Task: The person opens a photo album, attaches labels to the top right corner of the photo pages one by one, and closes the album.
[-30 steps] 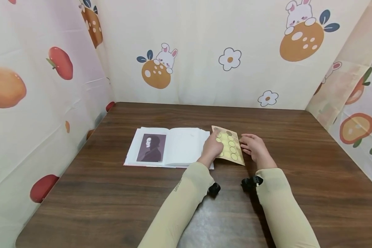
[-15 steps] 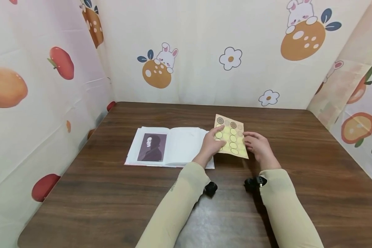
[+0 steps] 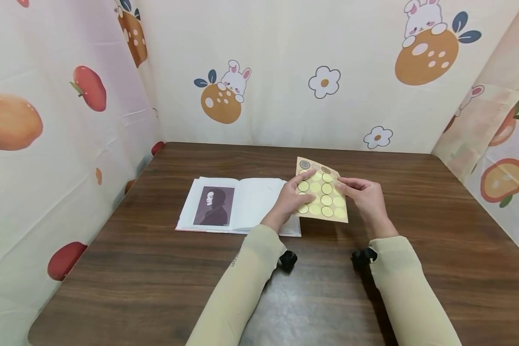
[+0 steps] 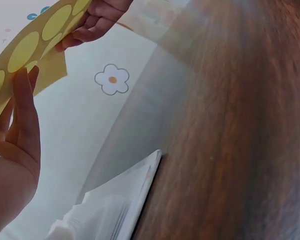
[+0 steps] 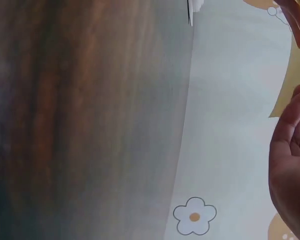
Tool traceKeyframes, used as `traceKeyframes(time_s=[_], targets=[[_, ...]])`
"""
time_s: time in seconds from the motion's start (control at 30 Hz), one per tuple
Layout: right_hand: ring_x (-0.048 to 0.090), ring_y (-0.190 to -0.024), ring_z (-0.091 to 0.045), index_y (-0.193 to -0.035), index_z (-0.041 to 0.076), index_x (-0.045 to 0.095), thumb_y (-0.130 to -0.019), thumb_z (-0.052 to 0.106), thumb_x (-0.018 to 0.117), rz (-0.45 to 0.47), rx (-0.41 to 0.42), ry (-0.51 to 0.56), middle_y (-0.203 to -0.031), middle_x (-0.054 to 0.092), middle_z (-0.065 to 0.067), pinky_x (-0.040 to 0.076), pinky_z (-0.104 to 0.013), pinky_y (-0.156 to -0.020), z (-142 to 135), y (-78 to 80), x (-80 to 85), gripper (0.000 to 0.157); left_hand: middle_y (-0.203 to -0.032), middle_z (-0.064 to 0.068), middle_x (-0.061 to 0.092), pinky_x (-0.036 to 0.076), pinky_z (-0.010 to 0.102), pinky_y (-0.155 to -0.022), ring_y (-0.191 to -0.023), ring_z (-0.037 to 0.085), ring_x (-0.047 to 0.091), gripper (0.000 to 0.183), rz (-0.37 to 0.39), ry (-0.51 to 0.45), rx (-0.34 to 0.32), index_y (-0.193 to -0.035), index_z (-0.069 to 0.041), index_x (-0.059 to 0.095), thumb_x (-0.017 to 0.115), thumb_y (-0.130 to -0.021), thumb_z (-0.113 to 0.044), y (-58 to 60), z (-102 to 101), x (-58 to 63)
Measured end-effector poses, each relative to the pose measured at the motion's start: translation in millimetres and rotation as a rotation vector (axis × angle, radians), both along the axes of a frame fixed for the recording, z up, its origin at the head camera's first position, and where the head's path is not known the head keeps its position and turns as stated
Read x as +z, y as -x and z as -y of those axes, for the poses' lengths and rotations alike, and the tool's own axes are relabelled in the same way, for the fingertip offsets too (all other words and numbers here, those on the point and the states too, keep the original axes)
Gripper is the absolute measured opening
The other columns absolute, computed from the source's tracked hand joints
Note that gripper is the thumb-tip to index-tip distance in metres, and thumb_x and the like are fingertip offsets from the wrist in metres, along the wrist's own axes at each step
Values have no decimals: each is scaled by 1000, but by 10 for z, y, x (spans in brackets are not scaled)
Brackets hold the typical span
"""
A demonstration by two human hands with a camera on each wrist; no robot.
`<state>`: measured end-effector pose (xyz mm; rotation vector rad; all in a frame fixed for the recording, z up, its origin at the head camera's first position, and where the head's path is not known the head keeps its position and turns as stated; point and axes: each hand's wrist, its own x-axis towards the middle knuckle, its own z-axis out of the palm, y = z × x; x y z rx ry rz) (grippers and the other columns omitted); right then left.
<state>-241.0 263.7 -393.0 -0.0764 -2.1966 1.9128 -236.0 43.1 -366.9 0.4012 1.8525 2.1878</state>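
A tan sticker sheet (image 3: 321, 211) with rows of round yellow stickers is held up above the table, beside the open book. My left hand (image 3: 289, 199) grips its left edge, thumb and a finger lying across the front. At the upper right edge, my right hand (image 3: 365, 198) pinches the sheet between thumb and fingers. The left wrist view shows the sheet (image 4: 26, 49) bending over the fingers of the left hand (image 4: 15, 170). In the right wrist view only part of the sheet (image 5: 288, 82) and of the right hand (image 5: 292, 150) appears, at the frame's edge.
An open book (image 3: 255, 202) lies flat left of the sheet, a dark portrait (image 3: 214, 205) on its left page. The brown wooden table (image 3: 177, 278) meets a patterned curtain (image 3: 277, 105) at the back and sides.
The sheet has been lifted and turned more upright toward me. My right hand, beside the sheet's edge with loose fingers earlier, now pinches it. The book has stayed put.
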Motion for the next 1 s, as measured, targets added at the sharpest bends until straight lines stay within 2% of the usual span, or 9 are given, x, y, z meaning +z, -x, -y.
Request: traceKeyframes(time_s=[0.1,0.2,0.27,0.4,0.53,0.73,0.8,0.9,1.0], targets=[[64,-78,-16,-99,9,74,-71,37,80,-19,-48,-32,-94,70,-6,52,-24,-60,-44,107,-147,40,-123,2,53,52,23,-66,-76,9,59,66,34,-14,-7,-134,-18,52,64,-76,10,-1,9,6],[62,-73,-15,-94,9,75,-72,38,79,-43,-76,-69,-89,71,-4,50,-23,-55,-38,121,-162,37,-110,4,58,52,22,-61,-67,10,60,65,64,-21,1,-133,-21,54,64,-76,9,-11,6,16],[59,-69,-11,-90,9,76,-75,39,77,-54,-109,-132,-82,70,2,47,-21,-54,17,67,-77,34,-105,4,60,51,21,-60,-66,10,60,64,66,-22,11,-131,-23,55,64,-76,8,-23,-1,27],[54,-67,-8,-88,5,75,-82,29,71,-17,-136,-173,-71,67,10,43,-20,-55,227,-162,293,26,-100,6,62,52,22,-59,-66,10,61,64,66,-38,23,-130,-25,56,64,-76,8,-42,-9,48],[53,-63,-7,-80,8,76,-83,14,68,56,-126,-8,-67,66,10,42,-19,-53,375,-292,526,11,-107,3,60,51,22,-59,-68,10,60,64,56,-15,39,-130,-24,57,64,-75,8,-59,-8,75],[57,-61,-8,-75,9,73,-78,16,73,123,-203,214,-71,64,2,49,-21,-57,322,-166,390,8,-123,-5,53,49,21,-57,-66,10,57,65,12,73,59,-129,-25,57,63,-73,8,-50,-58,14],[59,-64,-9,-77,7,73,-77,17,76,123,-166,280,-74,64,0,51,-23,-60,236,-97,301,10,-128,-7,50,48,20,-61,-73,7,56,66,-14,98,69,-129,-24,57,63,-72,8,-50,-53,7],[59,-71,-8,-85,6,73,-75,20,79,110,-84,220,-79,65,2,50,-22,-66,196,-104,294,17,-131,-9,49,48,20,-66,-82,7,55,67,-42,105,89,-129,-23,56,64,-71,9,-39,-33,-8],[57,-76,-8,-91,8,73,-74,20,80,101,-34,118,-81,66,5,48,-23,-70,259,-195,403,21,-131,-9,49,47,21,-69,-88,8,53,67,-51,102,95,-130,-22,56,64,-72,9,-31,-17,-14]])
